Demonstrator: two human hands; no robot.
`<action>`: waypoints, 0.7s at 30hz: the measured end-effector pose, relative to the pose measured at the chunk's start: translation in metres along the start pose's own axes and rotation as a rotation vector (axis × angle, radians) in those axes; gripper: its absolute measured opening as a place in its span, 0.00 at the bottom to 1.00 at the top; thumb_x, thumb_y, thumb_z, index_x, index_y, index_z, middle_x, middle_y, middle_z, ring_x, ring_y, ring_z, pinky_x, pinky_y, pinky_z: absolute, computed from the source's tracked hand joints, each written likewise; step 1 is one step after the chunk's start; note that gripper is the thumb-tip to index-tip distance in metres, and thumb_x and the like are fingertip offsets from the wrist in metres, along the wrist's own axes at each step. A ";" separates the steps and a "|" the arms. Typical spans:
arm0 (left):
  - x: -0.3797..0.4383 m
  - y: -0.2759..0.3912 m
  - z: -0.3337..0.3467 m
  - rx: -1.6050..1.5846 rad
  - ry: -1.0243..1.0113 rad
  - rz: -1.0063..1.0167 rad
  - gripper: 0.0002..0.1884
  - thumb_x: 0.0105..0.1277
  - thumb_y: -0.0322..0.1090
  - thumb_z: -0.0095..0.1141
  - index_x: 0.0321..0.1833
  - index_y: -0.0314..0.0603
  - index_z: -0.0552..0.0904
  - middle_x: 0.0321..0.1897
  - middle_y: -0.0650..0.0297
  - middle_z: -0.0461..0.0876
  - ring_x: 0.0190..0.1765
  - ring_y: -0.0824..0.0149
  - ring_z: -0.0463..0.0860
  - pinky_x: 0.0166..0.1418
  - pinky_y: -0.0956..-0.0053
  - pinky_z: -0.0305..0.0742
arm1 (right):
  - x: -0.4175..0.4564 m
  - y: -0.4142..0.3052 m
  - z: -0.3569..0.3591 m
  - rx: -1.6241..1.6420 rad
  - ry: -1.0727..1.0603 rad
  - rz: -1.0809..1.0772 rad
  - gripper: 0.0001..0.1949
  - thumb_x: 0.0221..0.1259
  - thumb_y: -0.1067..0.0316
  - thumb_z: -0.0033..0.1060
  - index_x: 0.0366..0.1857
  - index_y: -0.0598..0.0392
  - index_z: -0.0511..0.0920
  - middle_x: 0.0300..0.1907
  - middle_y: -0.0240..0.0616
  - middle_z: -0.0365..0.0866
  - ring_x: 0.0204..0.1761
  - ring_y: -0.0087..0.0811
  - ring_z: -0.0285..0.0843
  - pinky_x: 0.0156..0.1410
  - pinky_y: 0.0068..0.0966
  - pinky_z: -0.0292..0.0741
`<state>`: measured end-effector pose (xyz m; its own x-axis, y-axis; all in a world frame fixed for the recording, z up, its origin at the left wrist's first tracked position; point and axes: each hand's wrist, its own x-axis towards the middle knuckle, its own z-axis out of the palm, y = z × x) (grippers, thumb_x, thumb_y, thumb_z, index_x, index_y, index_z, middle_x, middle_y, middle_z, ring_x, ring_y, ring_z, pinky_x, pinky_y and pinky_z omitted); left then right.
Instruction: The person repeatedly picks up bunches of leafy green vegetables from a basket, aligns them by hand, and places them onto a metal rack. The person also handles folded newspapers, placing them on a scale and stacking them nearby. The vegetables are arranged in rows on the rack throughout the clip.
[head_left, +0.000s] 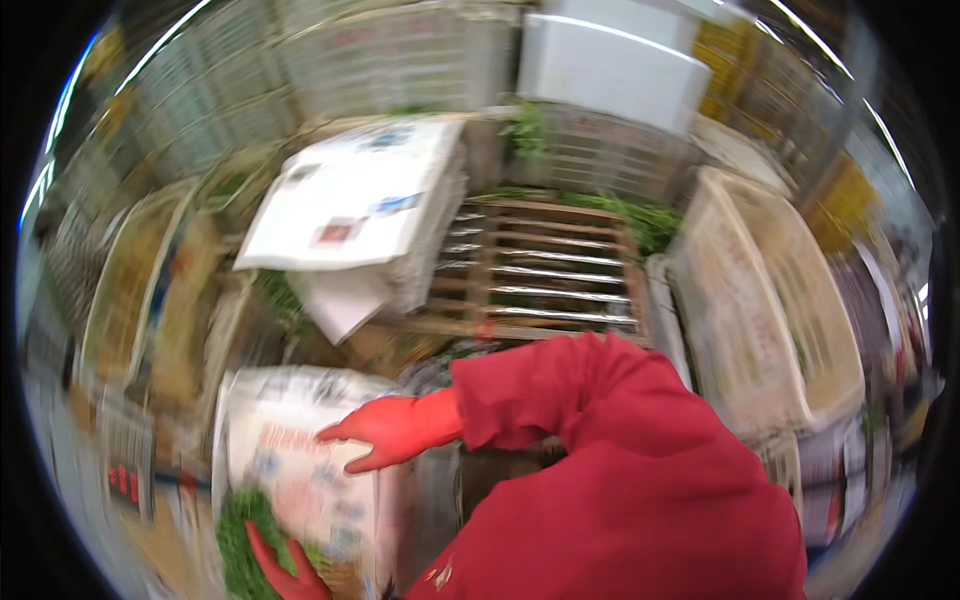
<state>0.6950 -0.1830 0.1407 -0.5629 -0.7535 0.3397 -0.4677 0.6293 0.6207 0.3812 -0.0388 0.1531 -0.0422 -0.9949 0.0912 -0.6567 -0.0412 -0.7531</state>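
My right hand (390, 433), in a red rubber glove and red sleeve, rests with fingers apart on a printed paper sheet (289, 480) at the lower left. My left hand (289, 566), also in a red glove, is spread at the bottom edge over a bunch of leafy greens (247, 536). Whether it grips any leaves cannot be told. The greens lie along the left side of the sheet. Ahead of my hands, a thick stack of printed paper sheets (352, 199) lies beside a slatted wooden rack (559, 262).
Plastic crates (806, 300) stand at the right, with another open crate (169, 277) at the left. Stacked crates (397, 56) and a white box (611, 64) line the back. More greens (652, 225) lie behind the rack. A device with a red digital display (124, 484) is at the lower left.
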 end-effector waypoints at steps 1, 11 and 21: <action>0.014 0.019 0.026 -0.018 -0.125 0.125 0.32 0.72 0.32 0.58 0.79 0.36 0.67 0.76 0.51 0.71 0.76 0.53 0.71 0.75 0.63 0.65 | -0.030 -0.002 -0.028 -0.038 0.022 0.010 0.33 0.67 0.46 0.61 0.73 0.51 0.69 0.58 0.53 0.83 0.55 0.57 0.81 0.60 0.46 0.78; 0.002 0.350 0.255 -0.160 -1.135 0.729 0.32 0.68 0.29 0.62 0.76 0.34 0.71 0.72 0.48 0.75 0.74 0.53 0.74 0.77 0.64 0.65 | -0.547 -0.022 -0.304 -0.383 1.120 0.814 0.29 0.71 0.49 0.63 0.70 0.54 0.73 0.57 0.40 0.85 0.53 0.31 0.85 0.61 0.30 0.82; -0.061 0.540 0.398 -0.357 -1.163 1.040 0.30 0.67 0.25 0.63 0.73 0.35 0.74 0.69 0.49 0.78 0.71 0.51 0.76 0.76 0.61 0.66 | -0.928 0.046 -0.113 -0.027 0.590 1.961 0.23 0.70 0.47 0.54 0.34 0.59 0.88 0.30 0.43 0.89 0.33 0.40 0.90 0.43 0.38 0.83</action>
<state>0.2059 0.2790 0.1741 -0.7871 0.6076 0.1063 0.5145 0.5518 0.6564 0.3047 0.8930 0.1077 -0.7421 0.4470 -0.4994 0.5523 0.8300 -0.0778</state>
